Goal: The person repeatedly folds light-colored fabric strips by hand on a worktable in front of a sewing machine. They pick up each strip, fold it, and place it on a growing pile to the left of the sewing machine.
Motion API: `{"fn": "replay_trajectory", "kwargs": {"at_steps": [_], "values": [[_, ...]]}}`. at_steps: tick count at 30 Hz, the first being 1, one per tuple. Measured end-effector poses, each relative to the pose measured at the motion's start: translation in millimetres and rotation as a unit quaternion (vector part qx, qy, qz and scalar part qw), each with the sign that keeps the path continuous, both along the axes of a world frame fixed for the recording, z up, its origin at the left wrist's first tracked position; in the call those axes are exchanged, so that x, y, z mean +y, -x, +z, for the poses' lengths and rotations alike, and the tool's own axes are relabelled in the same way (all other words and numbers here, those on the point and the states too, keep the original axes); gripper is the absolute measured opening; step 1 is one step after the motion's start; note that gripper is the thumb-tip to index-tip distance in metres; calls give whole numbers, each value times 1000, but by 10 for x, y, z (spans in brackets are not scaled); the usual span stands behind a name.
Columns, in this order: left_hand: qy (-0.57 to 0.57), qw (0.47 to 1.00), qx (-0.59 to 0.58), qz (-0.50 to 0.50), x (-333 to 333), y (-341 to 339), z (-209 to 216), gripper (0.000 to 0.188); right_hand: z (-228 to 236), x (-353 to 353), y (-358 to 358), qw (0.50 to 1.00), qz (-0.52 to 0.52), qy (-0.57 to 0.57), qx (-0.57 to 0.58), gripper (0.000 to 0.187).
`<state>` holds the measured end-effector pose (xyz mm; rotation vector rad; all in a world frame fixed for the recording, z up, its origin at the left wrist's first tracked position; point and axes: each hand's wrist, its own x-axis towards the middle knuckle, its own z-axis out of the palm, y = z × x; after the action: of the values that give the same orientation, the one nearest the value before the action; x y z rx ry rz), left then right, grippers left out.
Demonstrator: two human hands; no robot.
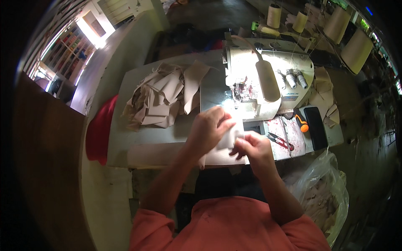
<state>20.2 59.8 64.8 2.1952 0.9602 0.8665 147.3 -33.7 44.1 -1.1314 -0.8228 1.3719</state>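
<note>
A small piece of pale fabric (228,139) is held between my two hands just in front of the sewing machine (289,62). My left hand (211,129) curls over it from the left, with its fingers closed. My right hand (253,146) pinches the fabric's right side between thumb and fingers. Under my hands, a long beige fabric strip (157,154) lies along the table's front edge. The machine's lamp (268,81) hangs above, and bright light falls near the needle area, washing out part of the cloth.
A heap of beige fabric pieces (161,94) lies on the table's left. Right of my hands are red-handled thread snips (280,141), an orange-handled tool (302,124) and a black phone (315,127). A clear plastic bag (331,184) of scraps stands at right. Thread cones (337,25) stand behind.
</note>
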Motion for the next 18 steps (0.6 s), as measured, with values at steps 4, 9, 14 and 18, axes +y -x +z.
{"fn": "replay_trajectory", "kwargs": {"at_steps": [4,9,14,18], "values": [[-187,972,127,-68,130,-98,-54,8,-227,149,-24,997,-73,-13,13,19],[-135,981,130,-57,236,-106,-122,14,-296,193,28,994,-93,-55,25,18],[-122,984,117,-63,453,-167,-162,18,-278,352,-45,997,-75,-33,-5,17],[-201,971,116,-56,503,-192,-220,17,-314,397,-62,996,-79,-34,-19,19]]}}
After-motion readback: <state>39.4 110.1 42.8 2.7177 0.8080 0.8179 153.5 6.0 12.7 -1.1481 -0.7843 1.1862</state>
